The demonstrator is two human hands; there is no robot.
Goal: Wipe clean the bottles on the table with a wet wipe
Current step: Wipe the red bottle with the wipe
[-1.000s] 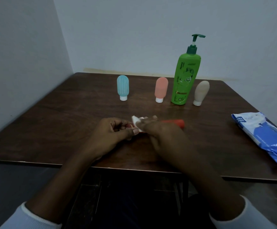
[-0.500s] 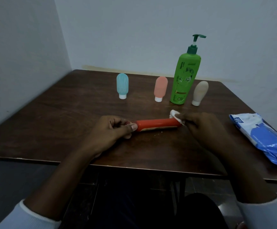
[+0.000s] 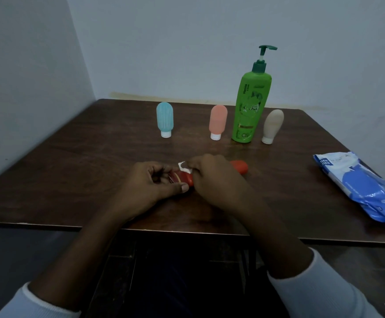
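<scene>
worktop (image 3: pixel 72 171): dark brown, wood-grain pattern.
light-blue travel bottle (image 3: pixel 164 119): vertical ribs, white cap.
salmon-pink travel bottle (image 3: pixel 218 120): plain, white cap.
beige travel bottle (image 3: pixel 273 123): plain, white cap.
pump bottle (image 3: pixel 251 106): bright green body, dark green pump head, dark lettering, brownish band low on the label.
red-orange bottle (image 3: pixel 239 167): plain at the right end. Pale lined patch at the left end, too small to read.
wet wipe (image 3: pixel 183 167): white.
wipes pack (image 3: pixel 356 184): blue, white far end with blue print.
sleeves (image 3: pixel 320 292): white.
walls (image 3: pixel 187 42): pale grey-blue, yellowish streak along the base.
</scene>
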